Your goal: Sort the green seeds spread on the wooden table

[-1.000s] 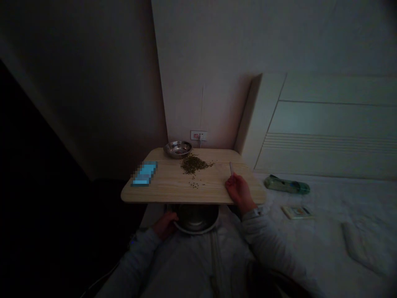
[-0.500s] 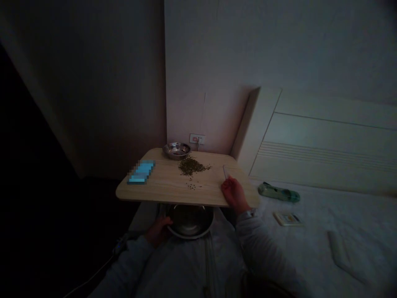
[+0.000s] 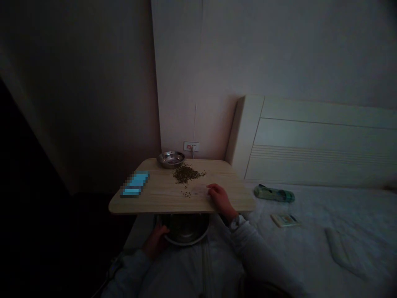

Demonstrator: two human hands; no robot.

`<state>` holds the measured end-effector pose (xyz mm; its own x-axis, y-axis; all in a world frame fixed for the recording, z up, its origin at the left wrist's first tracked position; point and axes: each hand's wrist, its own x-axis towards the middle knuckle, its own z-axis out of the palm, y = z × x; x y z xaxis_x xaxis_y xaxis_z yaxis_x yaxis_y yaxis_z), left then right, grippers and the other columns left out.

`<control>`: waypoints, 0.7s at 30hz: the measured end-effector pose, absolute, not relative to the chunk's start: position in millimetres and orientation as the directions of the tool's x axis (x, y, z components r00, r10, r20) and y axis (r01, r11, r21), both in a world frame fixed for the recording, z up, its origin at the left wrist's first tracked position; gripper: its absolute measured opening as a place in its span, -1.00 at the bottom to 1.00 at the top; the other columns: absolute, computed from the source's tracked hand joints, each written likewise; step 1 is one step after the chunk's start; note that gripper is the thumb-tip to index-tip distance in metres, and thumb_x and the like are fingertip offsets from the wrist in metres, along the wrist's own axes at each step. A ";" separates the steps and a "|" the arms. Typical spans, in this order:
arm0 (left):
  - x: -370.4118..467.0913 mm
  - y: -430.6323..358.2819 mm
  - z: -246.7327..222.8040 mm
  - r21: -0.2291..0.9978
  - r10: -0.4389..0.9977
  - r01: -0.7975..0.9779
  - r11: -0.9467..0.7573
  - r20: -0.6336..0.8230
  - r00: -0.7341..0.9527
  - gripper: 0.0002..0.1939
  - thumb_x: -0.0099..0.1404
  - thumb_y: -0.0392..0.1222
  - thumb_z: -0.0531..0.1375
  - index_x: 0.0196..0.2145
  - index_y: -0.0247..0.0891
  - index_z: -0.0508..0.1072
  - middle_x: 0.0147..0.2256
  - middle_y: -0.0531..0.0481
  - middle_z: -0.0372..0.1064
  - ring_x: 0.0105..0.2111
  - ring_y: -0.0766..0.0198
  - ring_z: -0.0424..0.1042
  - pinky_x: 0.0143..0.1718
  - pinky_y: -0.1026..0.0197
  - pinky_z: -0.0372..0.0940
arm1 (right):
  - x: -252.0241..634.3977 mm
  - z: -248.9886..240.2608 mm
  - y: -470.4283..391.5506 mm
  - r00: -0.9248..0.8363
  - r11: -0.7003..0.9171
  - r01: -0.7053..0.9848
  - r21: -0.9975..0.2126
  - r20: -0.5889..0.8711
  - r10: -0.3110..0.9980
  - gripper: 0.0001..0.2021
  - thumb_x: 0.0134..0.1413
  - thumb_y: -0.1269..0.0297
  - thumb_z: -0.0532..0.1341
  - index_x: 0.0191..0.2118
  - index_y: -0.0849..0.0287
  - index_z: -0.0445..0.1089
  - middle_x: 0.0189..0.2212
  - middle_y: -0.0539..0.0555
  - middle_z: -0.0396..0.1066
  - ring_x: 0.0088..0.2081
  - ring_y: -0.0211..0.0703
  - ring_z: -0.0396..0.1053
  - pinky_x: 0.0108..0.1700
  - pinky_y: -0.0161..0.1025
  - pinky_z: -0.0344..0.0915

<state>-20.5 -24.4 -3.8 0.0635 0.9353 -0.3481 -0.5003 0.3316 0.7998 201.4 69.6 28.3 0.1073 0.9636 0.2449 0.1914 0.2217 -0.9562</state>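
On the light wooden table [image 3: 161,198] lies a pile of small dark grains [image 3: 186,174], with several stray grains [image 3: 186,194] nearer the front edge. My right hand [image 3: 219,198] is over the table's right half, its fingers closed on a thin, pale, see-through piece [image 3: 200,190] that is blurred, just right of the stray grains. Below the front edge, my left hand [image 3: 157,240] grips the left rim of a large metal bowl [image 3: 187,236] on my lap. The table edge hides the bowl's far side.
A smaller metal bowl [image 3: 170,159] stands at the table's back left, and a pixelated blue-screened device [image 3: 135,184] lies at its left. On the bed [image 3: 304,248] at right are a green bottle [image 3: 274,193] and a small flat packet [image 3: 284,220]. A wall socket [image 3: 191,146] is behind.
My right hand has moved left toward the stray grains, and the thin piece now points left instead of up. My left hand still holds the bowl. The view has shifted slightly.
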 end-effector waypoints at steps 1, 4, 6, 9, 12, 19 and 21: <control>-20.6 -24.3 -3.0 0.804 0.933 -0.490 0.337 -0.356 0.057 -0.90 -0.20 -0.39 0.17 -0.61 -0.28 0.37 -0.65 0.05 0.33 -0.45 0.19 0.38 -0.43 0.23 0.20 | 201.1 28.8 69.1 0.084 0.216 0.239 -0.947 0.242 0.967 -0.82 -0.21 0.33 0.08 -0.40 0.22 0.36 -0.62 -0.07 0.31 -0.52 -0.31 0.23 -0.39 -0.34 0.13; -21.3 -24.3 -3.4 0.816 0.918 -0.447 0.366 -0.396 0.027 -0.91 -0.22 -0.38 0.17 -0.63 -0.28 0.34 -0.66 0.06 0.31 -0.47 0.21 0.37 -0.44 0.25 0.20 | 200.9 27.8 69.2 0.019 0.210 0.327 -0.921 0.229 0.973 -0.79 -0.19 0.30 0.06 -0.38 0.23 0.35 -0.61 -0.04 0.31 -0.50 -0.28 0.24 -0.38 -0.32 0.14; -21.7 -24.5 -4.3 0.821 0.915 -0.435 0.370 -0.404 0.016 -0.90 -0.22 -0.36 0.17 -0.61 -0.28 0.34 -0.65 0.06 0.31 -0.45 0.19 0.38 -0.43 0.24 0.20 | 201.1 25.6 70.2 0.017 0.213 0.349 -0.913 0.233 0.972 -0.78 -0.19 0.28 0.05 -0.38 0.22 0.35 -0.60 -0.04 0.31 -0.50 -0.27 0.23 -0.38 -0.31 0.14; -21.4 -24.2 -5.0 0.818 0.913 -0.438 0.372 -0.407 0.016 -0.87 -0.23 -0.35 0.17 -0.59 -0.26 0.33 -0.62 0.06 0.33 -0.41 0.16 0.39 -0.40 0.21 0.23 | 201.7 23.1 71.7 0.058 0.223 0.360 -0.906 0.260 0.964 -0.78 -0.19 0.28 0.04 -0.39 0.22 0.35 -0.58 -0.03 0.31 -0.49 -0.27 0.23 -0.37 -0.31 0.15; -21.0 -21.9 -6.8 0.808 0.912 -0.456 0.373 -0.409 0.022 -0.87 -0.23 -0.34 0.17 -0.60 -0.24 0.31 -0.62 0.06 0.34 -0.39 0.14 0.40 -0.38 0.19 0.24 | 201.8 23.1 72.1 0.065 0.234 0.371 -0.898 0.277 0.959 -0.78 -0.20 0.30 0.04 -0.39 0.22 0.35 -0.59 -0.03 0.30 -0.49 -0.28 0.22 -0.37 -0.32 0.14; -24.7 -18.2 -19.5 0.824 0.921 -0.433 0.366 -0.387 0.042 -0.79 -0.18 -0.35 0.17 -0.47 -0.24 0.36 -0.52 0.01 0.39 -0.28 0.10 0.40 -0.28 0.15 0.25 | 201.0 24.5 71.6 0.036 0.221 0.390 -0.894 0.255 0.966 -0.77 -0.20 0.31 0.04 -0.37 0.22 0.36 -0.59 -0.03 0.31 -0.50 -0.28 0.23 -0.38 -0.32 0.14; -24.7 -19.4 -20.5 0.825 0.926 -0.440 0.355 -0.374 0.044 -0.78 -0.17 -0.35 0.17 -0.45 -0.25 0.36 -0.50 0.02 0.40 -0.28 0.11 0.40 -0.26 0.16 0.25 | 200.6 24.8 71.2 0.038 0.219 0.376 -0.900 0.251 0.967 -0.77 -0.19 0.31 0.04 -0.36 0.21 0.36 -0.59 -0.03 0.32 -0.50 -0.29 0.23 -0.39 -0.33 0.14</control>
